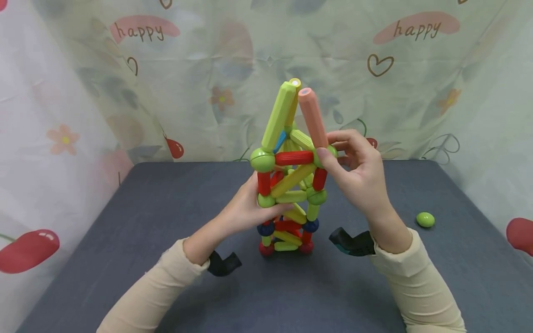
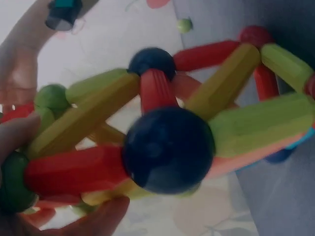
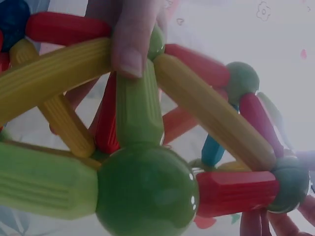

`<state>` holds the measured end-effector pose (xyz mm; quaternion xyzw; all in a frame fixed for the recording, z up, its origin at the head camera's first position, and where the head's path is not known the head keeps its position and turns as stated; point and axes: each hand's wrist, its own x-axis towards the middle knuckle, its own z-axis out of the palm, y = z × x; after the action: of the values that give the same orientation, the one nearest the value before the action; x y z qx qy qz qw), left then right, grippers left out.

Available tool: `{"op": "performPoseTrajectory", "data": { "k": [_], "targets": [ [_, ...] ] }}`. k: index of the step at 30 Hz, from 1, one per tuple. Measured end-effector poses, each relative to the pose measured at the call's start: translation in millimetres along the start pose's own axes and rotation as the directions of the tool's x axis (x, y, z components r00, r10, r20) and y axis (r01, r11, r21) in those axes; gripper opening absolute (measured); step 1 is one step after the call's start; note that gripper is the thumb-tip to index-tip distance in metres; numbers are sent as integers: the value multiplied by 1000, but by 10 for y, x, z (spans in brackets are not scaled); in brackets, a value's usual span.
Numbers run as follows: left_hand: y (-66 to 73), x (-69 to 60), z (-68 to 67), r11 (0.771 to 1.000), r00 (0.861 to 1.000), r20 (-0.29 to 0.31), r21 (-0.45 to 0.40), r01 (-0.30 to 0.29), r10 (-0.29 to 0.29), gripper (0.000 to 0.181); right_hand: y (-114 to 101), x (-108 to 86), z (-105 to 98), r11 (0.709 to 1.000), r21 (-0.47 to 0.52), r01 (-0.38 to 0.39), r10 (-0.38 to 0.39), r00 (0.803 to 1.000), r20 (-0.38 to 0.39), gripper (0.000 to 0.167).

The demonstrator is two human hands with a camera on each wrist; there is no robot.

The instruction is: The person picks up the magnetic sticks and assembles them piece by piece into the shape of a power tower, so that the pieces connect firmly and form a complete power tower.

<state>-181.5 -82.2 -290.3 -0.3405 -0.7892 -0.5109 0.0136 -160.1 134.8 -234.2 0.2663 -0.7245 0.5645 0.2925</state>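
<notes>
A tall tower of magnetic sticks and balls (image 1: 294, 158) stands on the dark table, red balls at its base, blue and green balls higher up. My left hand (image 1: 245, 210) grips it at mid height, thumb across the front below a green ball (image 1: 266, 200); its other fingers are mostly hidden behind. At the upper right corner, my right hand (image 1: 360, 169) pinches a green ball (image 3: 290, 184) at the foot of a pink stick (image 1: 313, 118). A light green stick (image 1: 279, 115) and a yellow stick (image 1: 292, 108) also point up from the top, their upper ends bare.
One loose green ball (image 1: 425, 219) lies on the table (image 1: 145, 222) at the right. Black wrist mounts (image 1: 353, 242) stick out from both sleeves. A patterned curtain (image 1: 200, 64) hangs behind and beside the table.
</notes>
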Motion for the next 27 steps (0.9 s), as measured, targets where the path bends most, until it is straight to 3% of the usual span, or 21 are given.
{"op": "performPoseTrajectory", "data": {
  "k": [12, 17, 24, 27],
  "targets": [
    [-93, 89, -62, 999, 998, 37, 17, 44, -45, 69, 13, 71, 92, 997, -56, -56, 53, 997, -53, 15],
    [-99, 105, -86, 998, 997, 53, 12, 56, -56, 70, 26, 65, 63, 994, -74, -81, 80, 997, -23, 21],
    [-130, 119, -108, 994, 991, 77, -18, 110, -108, 67, 194, -6, -245, 985, 19, -171, 170, 985, 37, 20],
    [-176, 112, -103, 990, 987, 89, -30, 136, -133, 68, 338, -52, -462, 962, -50, -268, 271, 961, 54, 16]
  ]
}}
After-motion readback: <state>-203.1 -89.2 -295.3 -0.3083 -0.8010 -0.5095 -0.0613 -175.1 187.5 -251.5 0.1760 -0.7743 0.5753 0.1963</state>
